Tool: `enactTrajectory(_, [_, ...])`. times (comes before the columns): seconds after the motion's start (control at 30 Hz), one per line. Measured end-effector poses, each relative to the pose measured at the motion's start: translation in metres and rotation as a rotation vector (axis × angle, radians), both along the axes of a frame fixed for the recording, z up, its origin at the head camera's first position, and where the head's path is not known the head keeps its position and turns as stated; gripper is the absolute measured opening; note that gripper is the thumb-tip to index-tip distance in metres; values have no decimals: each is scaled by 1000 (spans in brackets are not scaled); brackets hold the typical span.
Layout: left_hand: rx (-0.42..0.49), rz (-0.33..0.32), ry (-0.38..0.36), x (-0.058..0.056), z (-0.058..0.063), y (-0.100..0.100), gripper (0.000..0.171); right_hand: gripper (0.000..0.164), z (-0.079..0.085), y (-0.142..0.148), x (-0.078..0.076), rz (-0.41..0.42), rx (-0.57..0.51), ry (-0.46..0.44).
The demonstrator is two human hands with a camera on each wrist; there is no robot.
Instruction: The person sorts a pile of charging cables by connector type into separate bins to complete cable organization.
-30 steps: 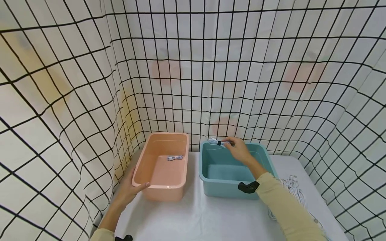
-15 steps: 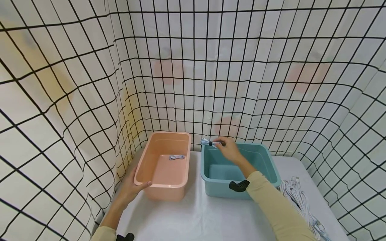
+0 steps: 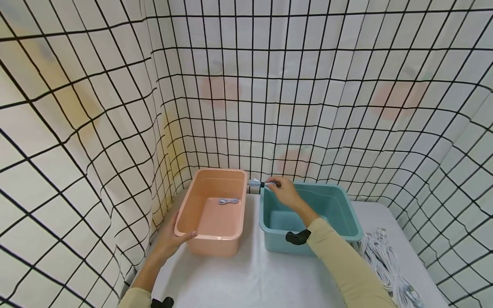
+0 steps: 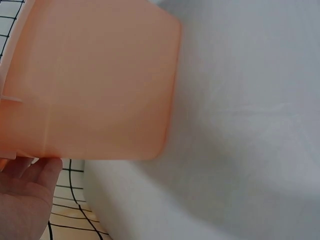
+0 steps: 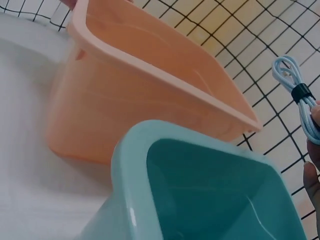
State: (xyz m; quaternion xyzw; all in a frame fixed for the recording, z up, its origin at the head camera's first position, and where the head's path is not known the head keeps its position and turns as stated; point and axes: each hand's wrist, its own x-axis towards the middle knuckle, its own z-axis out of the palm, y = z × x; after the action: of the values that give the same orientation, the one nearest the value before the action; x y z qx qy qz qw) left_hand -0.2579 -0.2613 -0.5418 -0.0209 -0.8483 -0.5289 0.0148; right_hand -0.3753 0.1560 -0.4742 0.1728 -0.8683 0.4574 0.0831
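Observation:
My right hand (image 3: 285, 191) pinches a white cable bundle (image 3: 255, 182), coiled and bound with a black strap, above the left rim of the teal bin (image 3: 308, 237). In the right wrist view the looped end of that cable bundle (image 5: 287, 70) sticks out past the fingers. At the near left corner of the peach bin (image 3: 215, 244), my left hand (image 3: 171, 239) grips the rim, thumb over the edge and fingers along the outer wall. A second bundled cable (image 3: 229, 201) lies on the peach bin's floor.
Both bins stand side by side on a white-covered table (image 3: 246, 280), a narrow gap between them. A heap of white cables (image 3: 385, 261) lies right of the teal bin. Black netting (image 3: 265, 102) over white cloth rises around the back and sides.
My right hand has moved left with the cable bundle, from over the teal bin's inside to its left rim. The left hand keeps its grip on the peach bin. The view has shifted slightly.

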Motion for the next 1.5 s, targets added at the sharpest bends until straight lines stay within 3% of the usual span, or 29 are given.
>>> enactTrajectory(0.27, [-2,-3,13,-4,1,3,109,20,11,-17,-9,43,4,-8])
enactTrajectory(0.53, [-12,-3,23,-4,3,1,109,18,10,-36,-18,61,6,-17])
enactTrajectory(0.87, [14,-5,18,-4,2,-1,107,19,10,-58,-28,82,-68,-130])
enactTrajectory(1.27, [14,10,26,-4,-2,-2,108,23,18,-81,-38,64,-21,-175])
enactTrajectory(1.5, [-13,-2,35,-3,-1,-1,109,23,25,-98,-47,83,40,-146])
